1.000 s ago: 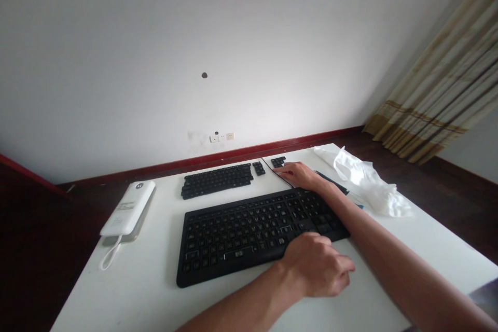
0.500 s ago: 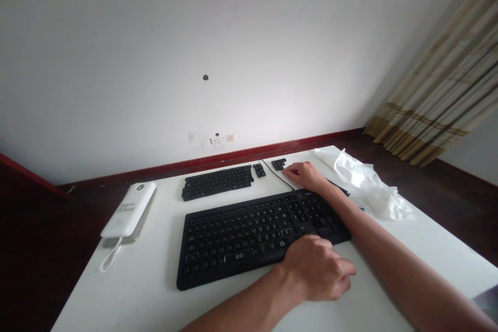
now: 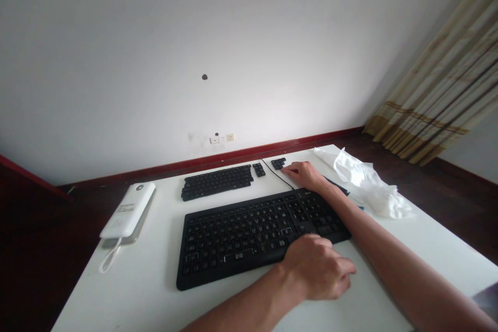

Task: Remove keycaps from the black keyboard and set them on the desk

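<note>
Well, head view: I am watching a person working with bare hands over a white table.
Keyboard: lying flat mid-table, showing mostly bare key mounts.
Loose keycaps: a large block is lying in rows behind the board, a small block just right of it, and a third group farther right.
Progress: to my judgement, most caps are lying sorted off the board; I cannot tell how many the number-pad end is carrying.
Left hand: resting at the board's front edge, fingers folded in; anything inside is staying hidden from me.
Right hand: resting beside the third group, fingertips gathered; I cannot tell whether they are gripping a cap.
In the way: the right forearm is covering the board's right end; a cable is running between the two smaller groups.
Around: a white power bank is lying far left, a crumpled white bag far right.
</note>
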`<state>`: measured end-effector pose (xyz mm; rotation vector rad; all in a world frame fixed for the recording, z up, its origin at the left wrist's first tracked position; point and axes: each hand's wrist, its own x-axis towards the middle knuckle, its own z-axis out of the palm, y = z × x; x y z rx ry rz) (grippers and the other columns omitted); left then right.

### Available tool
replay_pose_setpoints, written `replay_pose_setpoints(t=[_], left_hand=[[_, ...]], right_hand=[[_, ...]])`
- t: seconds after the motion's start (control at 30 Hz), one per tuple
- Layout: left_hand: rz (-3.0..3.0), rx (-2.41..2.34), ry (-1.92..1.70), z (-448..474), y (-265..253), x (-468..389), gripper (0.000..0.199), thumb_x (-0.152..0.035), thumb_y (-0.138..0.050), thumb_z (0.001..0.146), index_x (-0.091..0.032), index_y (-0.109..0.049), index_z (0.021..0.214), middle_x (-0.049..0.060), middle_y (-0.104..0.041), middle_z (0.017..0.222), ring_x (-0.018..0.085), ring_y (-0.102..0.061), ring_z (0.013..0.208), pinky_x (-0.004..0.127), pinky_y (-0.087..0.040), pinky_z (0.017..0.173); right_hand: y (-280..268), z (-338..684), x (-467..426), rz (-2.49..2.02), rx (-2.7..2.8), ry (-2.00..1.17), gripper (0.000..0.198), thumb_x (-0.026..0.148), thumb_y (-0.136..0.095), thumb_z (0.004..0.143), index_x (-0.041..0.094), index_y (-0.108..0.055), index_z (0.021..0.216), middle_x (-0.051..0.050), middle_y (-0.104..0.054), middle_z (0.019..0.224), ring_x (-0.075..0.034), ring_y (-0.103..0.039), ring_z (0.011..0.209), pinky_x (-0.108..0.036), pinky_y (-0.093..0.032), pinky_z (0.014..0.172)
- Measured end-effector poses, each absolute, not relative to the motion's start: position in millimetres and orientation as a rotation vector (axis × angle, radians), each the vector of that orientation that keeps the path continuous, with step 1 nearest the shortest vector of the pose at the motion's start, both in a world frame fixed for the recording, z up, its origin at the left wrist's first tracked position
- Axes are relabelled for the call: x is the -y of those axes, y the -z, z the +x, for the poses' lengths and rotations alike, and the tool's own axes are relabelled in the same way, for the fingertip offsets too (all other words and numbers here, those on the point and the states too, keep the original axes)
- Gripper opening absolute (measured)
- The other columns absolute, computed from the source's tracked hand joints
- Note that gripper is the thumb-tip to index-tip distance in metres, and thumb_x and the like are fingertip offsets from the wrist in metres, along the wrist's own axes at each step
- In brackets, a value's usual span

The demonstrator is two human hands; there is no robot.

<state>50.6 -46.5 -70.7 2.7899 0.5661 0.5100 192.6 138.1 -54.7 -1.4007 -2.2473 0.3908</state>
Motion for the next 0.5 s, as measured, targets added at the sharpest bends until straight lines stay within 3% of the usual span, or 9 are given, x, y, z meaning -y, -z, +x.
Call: replay_pose_setpoints(t=[0.3, 0.5], left_hand=[[2.791, -0.568, -0.507, 49.8, 68.8, 46.5, 0.016, -0.032, -0.061, 0.095, -0.024, -0.074, 0.098, -0.002, -0.077, 0.086, 0.019, -0.07, 0.085, 0.032, -0.05, 0.074], [2.791, -0.564, -0.503, 49.3, 68.7, 46.5, 0.015, -0.032, -0.062, 0.095, -0.024, -0.074, 0.099, -0.001, -0.078, 0.089, 0.018, -0.07, 0.085, 0.032, -0.051, 0.076]], right_hand=[[53.6, 192.3, -137.1, -1.397, 2.248, -0.372, 0.032, 0.038, -0.056, 0.096, 0.023, -0.084, 0.102, -0.003, -0.081, 0.103, -0.025, -0.074, 0.097, -0.031, -0.052, 0.09], [51.7, 193.1, -134.3, -1.503, 2.178, -0.288, 0.032, 0.038, -0.058, 0.093, 0.019, -0.084, 0.089, -0.004, -0.08, 0.082, -0.022, -0.071, 0.075, -0.029, -0.051, 0.075]])
